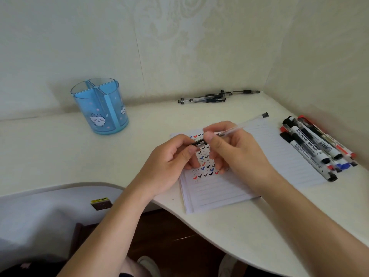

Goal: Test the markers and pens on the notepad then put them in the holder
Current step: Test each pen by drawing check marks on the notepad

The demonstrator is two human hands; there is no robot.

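As the left hand pinches the gel pen, the right hand grips its barrel above the notepad.

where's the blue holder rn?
Head view, left side: blue holder stands upright on the desk by the wall, apart from the notepad.

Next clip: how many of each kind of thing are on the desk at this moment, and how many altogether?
Holder: 1
Notepad: 1
Held pen: 1
Loose pens by the wall: at least 4, some overlapping
Whiteboard markers: at least 6, piled together
Total: at least 13
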